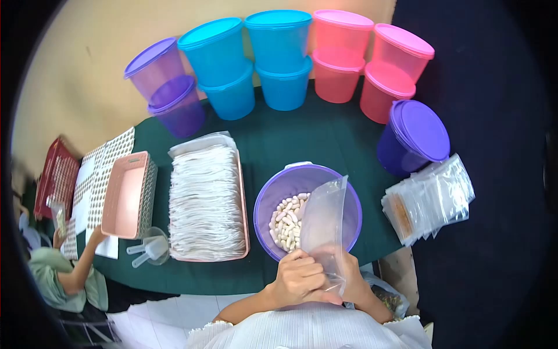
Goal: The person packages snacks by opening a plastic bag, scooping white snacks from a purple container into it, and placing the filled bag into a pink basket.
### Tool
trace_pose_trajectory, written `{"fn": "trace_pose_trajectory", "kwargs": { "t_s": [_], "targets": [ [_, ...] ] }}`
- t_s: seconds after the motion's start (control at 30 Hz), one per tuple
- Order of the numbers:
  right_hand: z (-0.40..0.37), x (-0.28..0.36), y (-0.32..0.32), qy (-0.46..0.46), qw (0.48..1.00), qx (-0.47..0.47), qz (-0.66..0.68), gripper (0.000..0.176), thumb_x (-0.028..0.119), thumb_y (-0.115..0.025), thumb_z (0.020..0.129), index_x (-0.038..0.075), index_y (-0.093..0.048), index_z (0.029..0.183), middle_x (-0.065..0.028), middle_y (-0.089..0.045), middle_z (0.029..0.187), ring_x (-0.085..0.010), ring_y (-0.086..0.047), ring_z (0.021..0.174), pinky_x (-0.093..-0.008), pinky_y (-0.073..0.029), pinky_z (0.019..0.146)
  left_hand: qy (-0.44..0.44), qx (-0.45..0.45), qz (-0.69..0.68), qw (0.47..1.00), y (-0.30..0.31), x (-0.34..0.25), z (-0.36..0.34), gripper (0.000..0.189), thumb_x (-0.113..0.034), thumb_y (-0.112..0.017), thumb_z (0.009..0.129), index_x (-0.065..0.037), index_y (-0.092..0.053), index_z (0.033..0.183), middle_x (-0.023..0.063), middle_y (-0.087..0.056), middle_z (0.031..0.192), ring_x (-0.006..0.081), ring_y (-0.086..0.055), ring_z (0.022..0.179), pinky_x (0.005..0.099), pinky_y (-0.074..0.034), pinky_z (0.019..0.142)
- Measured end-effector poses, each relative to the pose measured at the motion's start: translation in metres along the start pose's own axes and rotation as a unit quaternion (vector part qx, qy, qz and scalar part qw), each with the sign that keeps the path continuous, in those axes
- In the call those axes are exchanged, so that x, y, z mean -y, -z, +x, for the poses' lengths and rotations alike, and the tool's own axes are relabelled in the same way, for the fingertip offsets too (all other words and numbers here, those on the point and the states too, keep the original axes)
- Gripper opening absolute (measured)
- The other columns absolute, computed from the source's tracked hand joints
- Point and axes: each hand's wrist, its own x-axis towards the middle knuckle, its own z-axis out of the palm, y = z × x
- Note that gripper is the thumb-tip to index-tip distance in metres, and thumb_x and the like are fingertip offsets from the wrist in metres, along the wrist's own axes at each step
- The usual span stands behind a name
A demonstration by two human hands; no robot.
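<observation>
A clear plastic bag (324, 214) stands tilted in front of me, over the right part of a purple tub (259, 198). My left hand (300, 278) is closed on the bag's lower edge, fingers curled. Behind the bag, my right hand (353, 278) grips the same lower part; its fingers are partly hidden. Pale, capsule-shaped pieces (286, 224) lie in the tub, and the bag covers some of them. I cannot make out anything inside the bag.
Left of the tub stands a basket of packed white sachets (206, 200), then scoops (150, 249) and a pink basket (125, 198). Clear bags (433, 198) lie right, beside a lidded purple tub (415, 136). Stacked tubs (282, 58) line the back. Another person's arm (81, 270) is at left.
</observation>
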Motion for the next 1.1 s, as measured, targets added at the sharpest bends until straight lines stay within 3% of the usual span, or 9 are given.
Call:
{"fn": "trace_pose_trajectory", "kwargs": {
  "t_s": [0.17, 0.23, 0.3, 0.4, 0.5, 0.83, 0.9, 1.03, 1.1],
  "targets": [
    [0.007, -0.026, 0.032, 0.022, 0.998, -0.049, 0.026, 0.033, -0.006, -0.057, 0.069, -0.003, -0.048, 0.101, -0.0151, -0.056, 0.091, -0.0277, -0.059, 0.079, -0.0301, -0.046, 0.069, 0.061, 0.000, -0.091, 0.994, -0.020, 0.012, 0.008, 0.034, -0.028, -0.066, 0.072, -0.007, -0.046, 0.055, 0.0024, -0.041, 0.054, 0.0189, -0.043, 0.051, 0.0274, -0.033, 0.053],
    [0.004, -0.027, 0.059, 0.027, 0.997, -0.040, 0.054, 0.028, -0.005, -0.056, 0.073, -0.004, -0.050, 0.100, -0.0145, -0.058, 0.092, -0.0225, -0.060, 0.080, -0.0286, -0.046, 0.071, 0.170, -0.238, 0.032, 0.956, -0.024, 0.012, 0.020, 0.023, -0.017, -0.060, 0.077, -0.004, -0.050, 0.060, 0.0048, -0.050, 0.061, 0.0196, -0.049, 0.059, 0.0278, -0.038, 0.061],
    [-0.001, -0.032, 0.083, 0.022, 0.996, -0.006, 0.083, 0.025, -0.004, -0.056, 0.075, -0.003, -0.051, 0.099, -0.0142, -0.060, 0.093, -0.0188, -0.059, 0.082, -0.0281, -0.046, 0.073, 0.261, -0.283, 0.052, 0.921, -0.019, 0.029, 0.019, 0.010, -0.010, -0.055, 0.077, -0.001, -0.057, 0.077, 0.0089, -0.056, 0.080, 0.0192, -0.052, 0.071, 0.0289, -0.041, 0.069],
    [-0.014, -0.046, 0.098, -0.062, 0.951, 0.045, 0.301, 0.025, -0.005, -0.058, 0.074, -0.002, -0.051, 0.097, -0.0137, -0.060, 0.094, -0.0174, -0.059, 0.082, -0.0290, -0.046, 0.073, 0.340, -0.193, -0.018, 0.920, -0.011, 0.042, 0.029, 0.036, -0.012, -0.055, 0.079, -0.002, -0.050, 0.113, 0.0117, -0.048, 0.109, 0.0169, -0.051, 0.085, 0.0288, -0.041, 0.079],
    [-0.013, -0.052, 0.109, -0.053, 0.942, 0.097, 0.315, 0.028, -0.003, -0.059, 0.074, -0.002, -0.051, 0.100, -0.0129, -0.060, 0.093, -0.0166, -0.058, 0.082, -0.0283, -0.045, 0.075, 0.364, -0.127, -0.109, 0.916, -0.021, 0.038, 0.035, 0.038, -0.012, -0.053, 0.081, -0.003, -0.048, 0.117, 0.0108, -0.047, 0.112, 0.0148, -0.050, 0.087, 0.0274, -0.041, 0.077],
    [-0.003, -0.057, 0.128, -0.131, 0.930, 0.173, 0.298, 0.029, 0.001, -0.060, 0.075, -0.002, -0.051, 0.103, -0.0079, -0.060, 0.087, -0.0124, -0.056, 0.082, -0.0258, -0.043, 0.074, 0.346, -0.307, -0.148, 0.874, -0.049, 0.025, 0.032, 0.021, 0.005, -0.062, 0.071, 0.001, -0.060, 0.091, 0.0072, -0.055, 0.094, 0.0079, -0.046, 0.074, 0.0224, -0.040, 0.067],
    [0.000, -0.060, 0.127, -0.124, 0.918, 0.169, 0.336, 0.030, -0.003, -0.058, 0.075, -0.005, -0.048, 0.103, -0.0145, -0.059, 0.090, -0.0183, -0.058, 0.081, -0.0309, -0.046, 0.074, 0.363, -0.339, -0.203, 0.844, -0.050, 0.023, 0.033, 0.006, 0.003, -0.060, 0.075, 0.000, -0.054, 0.074, 0.0052, -0.053, 0.088, 0.0079, -0.045, 0.074, 0.0221, -0.039, 0.067],
    [0.007, -0.065, 0.128, -0.085, 0.939, 0.175, 0.282, 0.027, 0.002, -0.057, 0.078, -0.005, -0.049, 0.103, -0.0129, -0.059, 0.085, -0.0163, -0.059, 0.071, -0.0297, -0.048, 0.067, 0.376, -0.336, -0.194, 0.841, -0.045, 0.027, 0.021, 0.019, -0.002, -0.056, 0.079, -0.002, -0.044, 0.065, 0.0043, -0.052, 0.085, 0.0080, -0.044, 0.074, 0.0210, -0.037, 0.068],
    [0.009, -0.066, 0.130, -0.214, 0.907, 0.182, 0.315, 0.027, 0.008, -0.054, 0.082, -0.004, -0.050, 0.105, -0.0093, -0.059, 0.075, -0.0123, -0.057, 0.058, -0.0255, -0.047, 0.054, 0.367, -0.316, -0.140, 0.864, -0.040, 0.028, 0.018, 0.021, -0.006, -0.052, 0.082, -0.002, -0.042, 0.064, 0.0047, -0.052, 0.084, 0.0081, -0.043, 0.074, 0.0202, -0.034, 0.067]
  ]
}}
